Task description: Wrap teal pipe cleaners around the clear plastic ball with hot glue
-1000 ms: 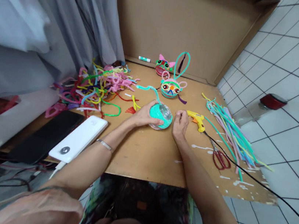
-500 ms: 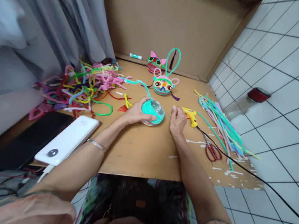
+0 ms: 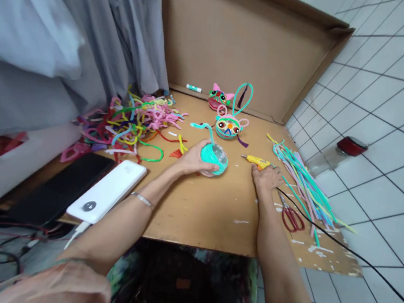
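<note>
My left hand [image 3: 193, 160] is closed around a ball [image 3: 213, 159], partly wrapped in turquoise pipe cleaner with a clear, shiny part showing on its right. A loose turquoise pipe-cleaner end [image 3: 205, 126] sticks up from it and bends left. On the right, my right hand [image 3: 268, 178] lies over the handle of a yellow hot glue gun [image 3: 256, 160], thumb and fingers apart. The gun's nozzle points left, and its handle is mostly hidden under the hand. Red-handled scissors [image 3: 292, 218] lie just right of my right wrist.
A tangled heap of pipe cleaners [image 3: 142, 123] covers the left side; straight ones [image 3: 304, 183] lie right. Two decorated animal-face balls [image 3: 228, 126] stand behind, near a glue stick [image 3: 194, 88]. A white power bank [image 3: 108, 191], black phone [image 3: 61, 187] and black cord [image 3: 340, 238] are nearby.
My right hand has gone from a closed pinch beside the ball rightward onto the glue gun's handle, its fingers spreading. My left hand keeps hold of the ball. The whole view has shifted slightly.
</note>
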Available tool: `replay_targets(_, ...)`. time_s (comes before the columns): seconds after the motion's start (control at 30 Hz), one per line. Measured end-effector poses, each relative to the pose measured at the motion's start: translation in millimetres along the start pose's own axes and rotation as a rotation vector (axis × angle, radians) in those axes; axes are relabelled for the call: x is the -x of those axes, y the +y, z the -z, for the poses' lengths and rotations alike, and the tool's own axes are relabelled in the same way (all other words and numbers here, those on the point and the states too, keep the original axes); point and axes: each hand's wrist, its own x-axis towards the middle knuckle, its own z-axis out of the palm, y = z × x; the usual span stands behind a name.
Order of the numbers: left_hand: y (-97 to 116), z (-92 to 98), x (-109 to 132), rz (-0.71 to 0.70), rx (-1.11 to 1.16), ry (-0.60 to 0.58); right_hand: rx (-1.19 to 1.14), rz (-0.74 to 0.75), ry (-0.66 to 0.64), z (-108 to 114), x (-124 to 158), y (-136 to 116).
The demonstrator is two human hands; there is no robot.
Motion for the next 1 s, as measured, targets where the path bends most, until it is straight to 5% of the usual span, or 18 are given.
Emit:
replay_targets(0.27,-1,-0.3,0,0.006,-0.015,-0.002,-0.402,0.037,0.147,11,-2,-7)
replay_targets(0.47,-6,-0.7,-2,-0.043,-0.009,0.015,-0.708,0.256,0.244,22,13,-29)
replay_targets(1.0,0,3.3,0,-0.035,0.012,-0.064,-0.607,0.445,0.196,35,24,-33)
